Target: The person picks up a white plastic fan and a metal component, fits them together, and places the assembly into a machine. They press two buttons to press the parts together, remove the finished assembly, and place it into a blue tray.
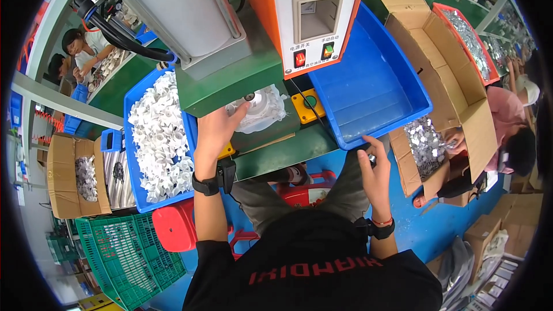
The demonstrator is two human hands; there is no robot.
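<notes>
My left hand reaches under the green press head, thumb stretched out and apart from the other fingers, which are partly hidden by the machine. Just beyond the thumb, a white plastic-wrapped fixture with a round metal centre sits on the press bed. Beside the front edge of a blue tray, my right hand is closed with curled fingers around a small shiny metal piece; its exact kind is unclear. On the left, a blue bin is heaped with white plastic parts.
An orange-and-white control box stands above a yellow button box. Cardboard boxes flank both sides, the right one holding metal pieces. A red stool and green crate lie left. Other people work nearby.
</notes>
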